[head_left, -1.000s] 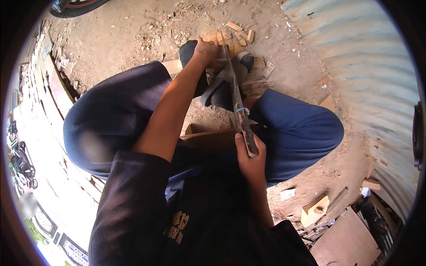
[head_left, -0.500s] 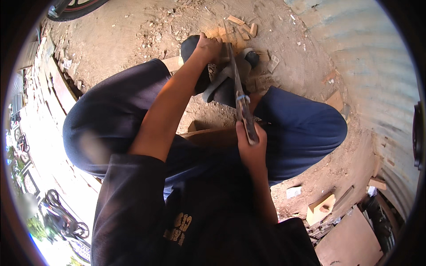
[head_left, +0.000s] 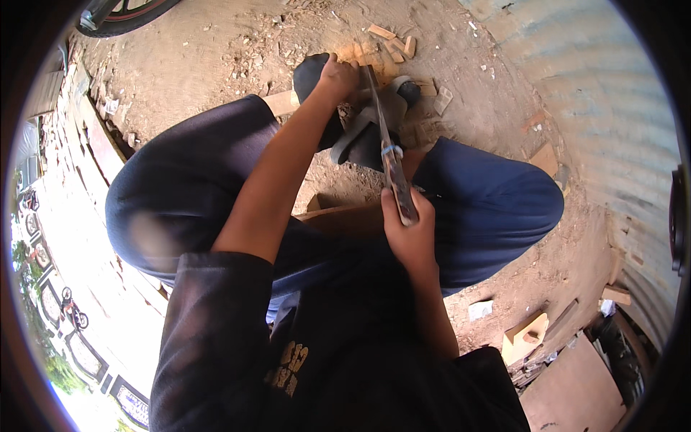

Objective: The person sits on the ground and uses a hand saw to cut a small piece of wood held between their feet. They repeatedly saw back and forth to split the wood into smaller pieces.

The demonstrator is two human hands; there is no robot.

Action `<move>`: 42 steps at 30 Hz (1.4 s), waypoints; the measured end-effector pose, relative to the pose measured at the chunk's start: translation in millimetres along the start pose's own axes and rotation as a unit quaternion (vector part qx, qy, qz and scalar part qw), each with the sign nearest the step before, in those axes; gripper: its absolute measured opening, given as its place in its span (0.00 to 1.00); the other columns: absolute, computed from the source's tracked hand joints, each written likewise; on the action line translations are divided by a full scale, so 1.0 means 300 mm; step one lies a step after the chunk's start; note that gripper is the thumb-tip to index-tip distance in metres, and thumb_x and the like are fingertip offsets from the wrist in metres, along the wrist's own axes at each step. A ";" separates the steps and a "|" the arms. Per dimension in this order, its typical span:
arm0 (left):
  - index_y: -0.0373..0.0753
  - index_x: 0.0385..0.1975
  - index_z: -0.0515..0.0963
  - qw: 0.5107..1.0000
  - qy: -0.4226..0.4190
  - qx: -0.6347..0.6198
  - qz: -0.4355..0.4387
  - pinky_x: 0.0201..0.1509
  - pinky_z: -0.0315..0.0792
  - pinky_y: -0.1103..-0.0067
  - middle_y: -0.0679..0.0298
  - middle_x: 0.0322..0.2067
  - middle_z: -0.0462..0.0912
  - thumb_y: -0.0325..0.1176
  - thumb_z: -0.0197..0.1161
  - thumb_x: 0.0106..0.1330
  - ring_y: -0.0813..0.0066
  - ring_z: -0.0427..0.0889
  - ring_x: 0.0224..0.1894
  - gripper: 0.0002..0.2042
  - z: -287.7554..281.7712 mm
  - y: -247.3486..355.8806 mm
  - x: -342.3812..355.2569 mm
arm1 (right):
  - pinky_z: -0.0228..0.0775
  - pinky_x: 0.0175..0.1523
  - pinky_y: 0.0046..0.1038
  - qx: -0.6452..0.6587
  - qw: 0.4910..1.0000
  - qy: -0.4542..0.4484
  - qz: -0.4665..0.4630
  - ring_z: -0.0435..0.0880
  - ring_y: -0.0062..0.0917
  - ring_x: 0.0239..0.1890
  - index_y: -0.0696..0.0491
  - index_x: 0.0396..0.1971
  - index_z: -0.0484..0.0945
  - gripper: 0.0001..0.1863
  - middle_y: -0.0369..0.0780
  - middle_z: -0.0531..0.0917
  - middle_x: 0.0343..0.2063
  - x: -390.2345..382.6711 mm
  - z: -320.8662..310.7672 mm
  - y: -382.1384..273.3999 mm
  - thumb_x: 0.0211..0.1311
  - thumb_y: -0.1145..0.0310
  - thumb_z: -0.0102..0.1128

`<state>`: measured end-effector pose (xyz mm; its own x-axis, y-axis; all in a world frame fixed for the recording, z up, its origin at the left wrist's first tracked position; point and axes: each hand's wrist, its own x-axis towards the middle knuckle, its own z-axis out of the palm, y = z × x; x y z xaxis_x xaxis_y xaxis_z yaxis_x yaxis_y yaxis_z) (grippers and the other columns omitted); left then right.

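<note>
My right hand (head_left: 412, 234) is wrapped around the worn handle of a hand saw (head_left: 383, 119), with something light blue bound where handle meets blade. The blade points away from me, passing just right of my left hand (head_left: 338, 78). Down by my feet, that hand is closed with its fingers curled; whatever it grips is mostly hidden. A dark-covered foot (head_left: 309, 74) is beside it. On the other side of the blade is a grey sandal (head_left: 392, 104). Orange-brown sawdust (head_left: 354, 52) lies on the ground just beyond the left hand.
Several small wood offcuts (head_left: 396, 45) lie beyond the saw. A pale board (head_left: 282, 103) sits beside my left knee. Corrugated metal sheeting (head_left: 604, 93) stands along the right. A wheel (head_left: 126, 14) shows at far left; boards and scraps (head_left: 572, 389) lie at lower right.
My right hand and the saw handle have moved slightly forward. The blade's far end shows less beyond my left hand than before. My left hand stays nearly in place.
</note>
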<state>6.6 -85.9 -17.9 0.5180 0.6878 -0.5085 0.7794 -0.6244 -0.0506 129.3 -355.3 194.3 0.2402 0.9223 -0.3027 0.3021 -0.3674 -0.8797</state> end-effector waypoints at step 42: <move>0.27 0.54 0.62 0.981 0.041 -0.189 -0.033 0.62 0.68 0.65 0.40 0.52 0.70 0.31 0.68 0.44 0.42 0.70 0.56 0.35 -0.052 0.032 -0.088 | 0.59 0.24 0.24 0.054 0.998 0.027 -0.014 0.66 0.12 0.18 0.59 0.23 0.73 0.10 0.32 0.69 0.14 0.106 0.053 0.091 0.64 0.72 0.57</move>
<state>5.9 -104.2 8.6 0.4771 0.7589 -0.4432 0.8788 -0.4069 0.2492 130.5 -334.1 155.0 0.2838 0.9228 -0.2605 0.2096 -0.3248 -0.9223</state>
